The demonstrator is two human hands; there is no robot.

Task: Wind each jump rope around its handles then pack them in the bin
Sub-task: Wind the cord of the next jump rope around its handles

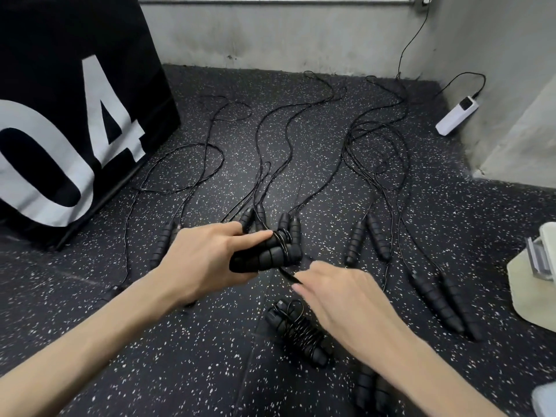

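Head view: the left hand has its fingers closed around a pair of black handles held side by side above the floor, with a few turns of thin black cord wound round their right end. Just near-right of it, the right hand pinches the loose end of that cord between fingertips, the other fingers curled loosely.

Below the right hand, on the speckled black floor, lies a wound rope bundle, its cord coiled round both handles. Another pair of handles shows at the near edge, partly hidden by the right forearm.

Farther out, unwound ropes lie spread on the floor: handles just beyond the held pair, a pair to the left, a pair to the right, and a near-right pair. Their cords trail in loops toward the far wall.

A black banner with white "04" stands at far left. A white power strip lies by the far right wall. Pale objects at the right edge cannot be identified.
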